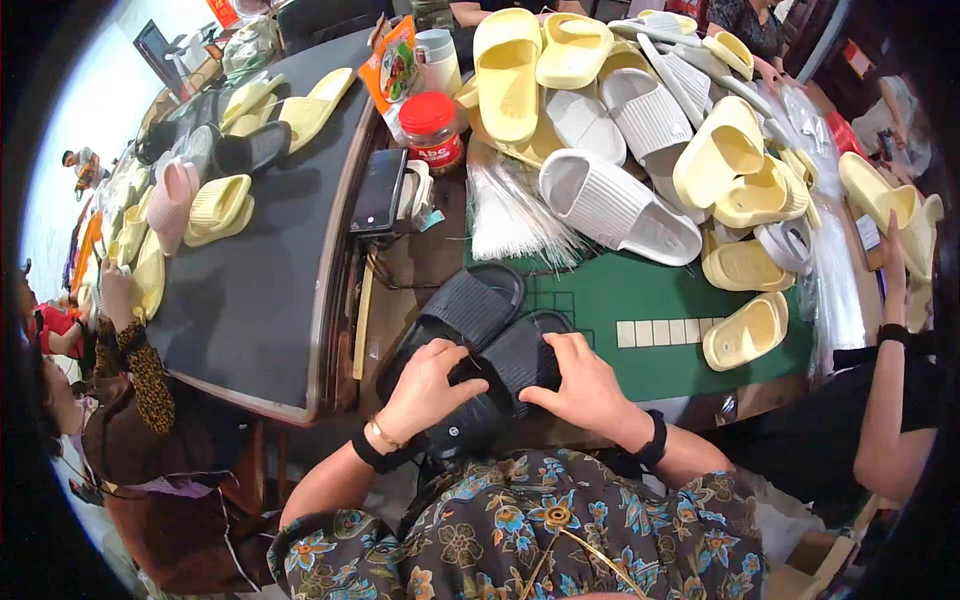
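Observation:
A pair of black slides lies side by side in front of me at the table's near edge. The left black slide (470, 305) points away from me, its ribbed strap on top. My left hand (430, 388) is closed on its side, thumb reaching across toward the other slide; the fingertips underneath are hidden. My right hand (590, 390) grips the right black slide (520, 358) at its strap, thumb and fingers on its right side. A thin black wire rack and a bundle of white ties (515, 215) lie just beyond the slides.
A heap of yellow and grey slides (620, 215) covers the table's far right. A red-lidded jar (430, 130) and a dark tablet-like device (378, 190) stand at its left. White labels (670, 332) line the green mat (640, 290). People work on both sides.

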The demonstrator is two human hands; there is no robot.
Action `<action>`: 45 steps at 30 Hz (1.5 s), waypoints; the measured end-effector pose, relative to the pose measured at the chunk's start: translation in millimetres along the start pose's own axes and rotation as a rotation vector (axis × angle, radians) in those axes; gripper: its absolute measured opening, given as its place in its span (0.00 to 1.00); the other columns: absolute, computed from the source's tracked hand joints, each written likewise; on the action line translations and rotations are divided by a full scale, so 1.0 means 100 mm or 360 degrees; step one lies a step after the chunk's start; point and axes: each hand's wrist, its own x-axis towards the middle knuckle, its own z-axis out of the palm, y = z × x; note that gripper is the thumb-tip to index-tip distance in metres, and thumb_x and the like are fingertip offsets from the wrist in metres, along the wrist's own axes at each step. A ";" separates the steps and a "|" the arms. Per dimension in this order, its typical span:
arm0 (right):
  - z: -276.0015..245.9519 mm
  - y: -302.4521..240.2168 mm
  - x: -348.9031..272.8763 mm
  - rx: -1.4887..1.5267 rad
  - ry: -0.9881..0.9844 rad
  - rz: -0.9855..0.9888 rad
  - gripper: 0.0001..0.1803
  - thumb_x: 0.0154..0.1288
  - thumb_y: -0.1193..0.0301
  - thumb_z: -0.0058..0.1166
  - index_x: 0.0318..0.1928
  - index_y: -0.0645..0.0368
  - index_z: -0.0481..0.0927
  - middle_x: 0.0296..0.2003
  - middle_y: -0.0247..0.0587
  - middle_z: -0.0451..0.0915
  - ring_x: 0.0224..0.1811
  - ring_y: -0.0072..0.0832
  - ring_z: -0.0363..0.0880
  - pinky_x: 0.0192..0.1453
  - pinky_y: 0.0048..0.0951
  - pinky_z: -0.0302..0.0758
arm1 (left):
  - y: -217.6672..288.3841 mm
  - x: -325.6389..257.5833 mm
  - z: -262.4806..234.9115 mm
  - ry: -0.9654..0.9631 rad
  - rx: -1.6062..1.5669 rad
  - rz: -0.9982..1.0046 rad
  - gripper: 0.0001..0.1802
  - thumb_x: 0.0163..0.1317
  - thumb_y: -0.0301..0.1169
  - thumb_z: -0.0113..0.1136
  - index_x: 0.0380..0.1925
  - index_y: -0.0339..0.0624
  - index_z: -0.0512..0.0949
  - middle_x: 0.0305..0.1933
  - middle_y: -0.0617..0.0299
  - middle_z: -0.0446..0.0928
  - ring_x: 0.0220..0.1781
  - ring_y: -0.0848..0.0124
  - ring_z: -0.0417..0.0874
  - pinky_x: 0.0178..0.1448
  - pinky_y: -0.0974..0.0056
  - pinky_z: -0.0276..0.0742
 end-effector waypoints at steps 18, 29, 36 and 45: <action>-0.08 0.34 1.22 -0.0177 0.0561 -0.0560 0.12 0.58 0.73 0.56 0.44 0.50 0.81 0.35 0.42 0.77 0.38 0.41 0.80 0.40 0.40 0.77 | -0.02 -0.08 -0.01 0.0755 0.0348 -0.0355 0.09 0.49 0.28 0.64 0.18 0.35 0.75 0.23 0.50 0.75 0.27 0.52 0.78 0.33 0.54 0.73; -0.13 0.43 1.12 -0.0427 0.0450 -0.0556 0.03 0.56 0.72 0.57 0.31 0.55 0.78 0.34 0.41 0.75 0.38 0.41 0.80 0.40 0.40 0.78 | 0.04 0.04 -0.01 0.0805 0.0382 -0.0400 0.12 0.50 0.32 0.64 0.16 0.35 0.76 0.22 0.49 0.76 0.27 0.50 0.78 0.33 0.52 0.73; -0.56 0.80 0.45 0.0579 0.0613 -0.0151 0.03 0.59 0.74 0.57 0.31 0.60 0.81 0.32 0.33 0.77 0.30 0.24 0.76 0.33 0.25 0.71 | 0.19 0.32 0.31 0.0610 0.0478 -0.0336 0.20 0.57 0.42 0.65 0.16 0.36 0.79 0.23 0.48 0.78 0.27 0.50 0.81 0.32 0.51 0.76; -0.94 0.65 -0.30 0.1687 0.0699 0.0119 0.03 0.66 0.78 0.46 0.32 0.59 0.70 0.18 0.30 0.69 0.16 0.15 0.61 0.20 0.17 0.56 | 0.33 0.06 0.20 0.0433 0.0530 -0.0183 0.16 0.61 0.37 0.60 0.19 0.38 0.77 0.22 0.50 0.77 0.26 0.51 0.81 0.30 0.51 0.76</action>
